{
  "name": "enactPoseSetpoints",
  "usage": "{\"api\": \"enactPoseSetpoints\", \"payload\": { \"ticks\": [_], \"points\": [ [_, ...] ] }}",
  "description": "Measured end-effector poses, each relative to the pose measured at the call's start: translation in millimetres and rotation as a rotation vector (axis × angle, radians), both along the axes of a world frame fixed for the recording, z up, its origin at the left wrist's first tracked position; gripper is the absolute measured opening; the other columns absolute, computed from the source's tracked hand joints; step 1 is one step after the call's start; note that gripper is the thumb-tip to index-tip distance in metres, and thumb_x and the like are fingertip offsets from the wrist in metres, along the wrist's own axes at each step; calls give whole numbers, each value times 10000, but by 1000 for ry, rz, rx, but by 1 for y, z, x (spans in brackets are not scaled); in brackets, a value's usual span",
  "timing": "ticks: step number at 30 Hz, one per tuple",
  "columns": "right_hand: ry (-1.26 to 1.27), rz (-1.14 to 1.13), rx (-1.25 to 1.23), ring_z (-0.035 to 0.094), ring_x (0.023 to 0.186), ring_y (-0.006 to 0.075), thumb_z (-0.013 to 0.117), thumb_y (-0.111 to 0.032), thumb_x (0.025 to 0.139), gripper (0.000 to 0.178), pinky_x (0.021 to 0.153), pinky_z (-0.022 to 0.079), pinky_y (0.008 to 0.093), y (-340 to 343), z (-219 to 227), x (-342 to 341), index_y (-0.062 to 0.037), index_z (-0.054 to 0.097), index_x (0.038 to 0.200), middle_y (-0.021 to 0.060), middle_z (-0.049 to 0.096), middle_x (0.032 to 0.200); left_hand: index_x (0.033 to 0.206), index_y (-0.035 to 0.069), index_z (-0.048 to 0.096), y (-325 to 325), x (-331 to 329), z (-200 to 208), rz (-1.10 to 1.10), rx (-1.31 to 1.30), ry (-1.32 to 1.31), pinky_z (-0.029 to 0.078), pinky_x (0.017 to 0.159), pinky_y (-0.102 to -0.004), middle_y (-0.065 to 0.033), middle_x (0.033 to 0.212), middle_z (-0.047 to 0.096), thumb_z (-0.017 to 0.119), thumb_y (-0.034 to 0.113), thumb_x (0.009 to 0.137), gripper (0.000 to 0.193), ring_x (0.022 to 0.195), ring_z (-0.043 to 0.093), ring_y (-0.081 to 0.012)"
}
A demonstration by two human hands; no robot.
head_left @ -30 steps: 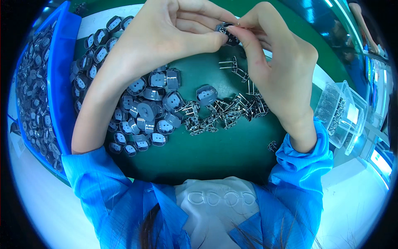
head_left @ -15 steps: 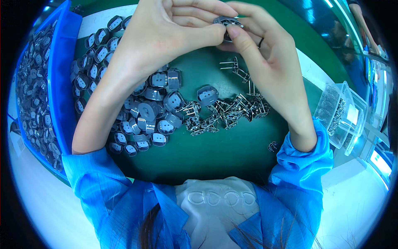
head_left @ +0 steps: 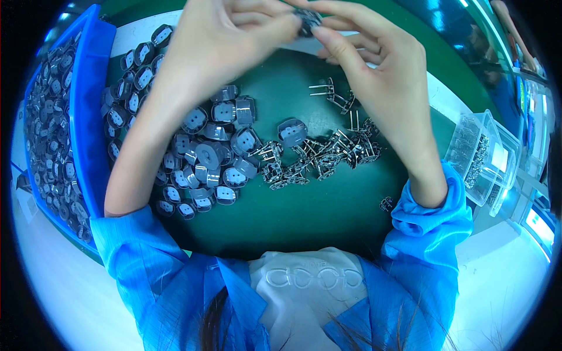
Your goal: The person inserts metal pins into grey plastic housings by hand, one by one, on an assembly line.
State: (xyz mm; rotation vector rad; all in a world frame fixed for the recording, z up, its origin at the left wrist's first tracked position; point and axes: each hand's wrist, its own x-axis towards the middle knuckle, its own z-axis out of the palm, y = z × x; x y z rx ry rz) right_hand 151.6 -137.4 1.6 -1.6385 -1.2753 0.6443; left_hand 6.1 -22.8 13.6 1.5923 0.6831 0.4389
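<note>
A small dark grey plastic housing (head_left: pixel 308 22), smeared by motion, is held up at the far side of the table. My left hand (head_left: pixel 237 32) pinches it from the left, between thumb and fingers. From the right, my right hand (head_left: pixel 374 50) grips the same part with thumb and forefinger, its other fingers loosely curled. Under my hands lies a pile of small metal pin brackets (head_left: pixel 325 155). A single grey housing (head_left: pixel 293 133) rests against that pile. Left of it is a heap of similar grey housings (head_left: pixel 208 155), partly hidden by my left forearm.
A blue bin (head_left: pixel 88 117) full of grey housings stands along the left edge. At the right, a clear plastic box (head_left: pixel 489 158) holds small metal pieces. One small bracket (head_left: pixel 386 203) lies apart on the green mat (head_left: pixel 281 219), near my right sleeve.
Both hands have shifted a little left and farther away, carrying the housing with them. The housing has turned in my fingers. The heaps on the table look the same.
</note>
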Motion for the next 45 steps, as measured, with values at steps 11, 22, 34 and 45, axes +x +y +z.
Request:
{"api": "enactPoseSetpoints", "payload": {
  "ticks": [11, 22, 34, 45],
  "points": [
    [-567, 370, -89, 627, 874, 309, 723, 18, 727, 230, 763, 508, 368, -21, 7, 10, -13, 677, 951, 110, 658, 936, 985, -52, 646, 75, -25, -27, 288, 665, 381, 544, 744, -259, -102, 854, 698, 677, 24, 832, 173, 808, 681, -168],
    [-448, 333, -135, 637, 711, 331, 657, 21, 728, 48, 675, 513, 396, -15, 8, 12, -6, 651, 768, 132, 645, 762, 1280, -5, 565, 74, 0, -19, -235, 989, 335, 440, 1001, -406, -197, 1449, 440, 577, 138, 933, 376, 1179, 555, -365],
    [-292, 309, -103, 676, 727, 266, 699, -13, 735, 59, 671, 526, 360, -12, 17, 23, -9, 647, 762, 131, 667, 751, 1081, -14, 672, 131, 9, -47, -135, 1131, 364, 533, 780, -302, -99, 966, 676, 706, 103, 859, 253, 841, 652, -170],
    [-204, 249, -108, 672, 656, 241, 683, -32, 791, 148, 636, 531, 334, -8, 9, 24, -30, 719, 934, 131, 681, 744, 962, 21, 746, 120, -11, -30, -62, 608, 391, 543, 715, -281, -112, 824, 725, 771, 209, 799, 250, 749, 690, -164]
  ]
}}
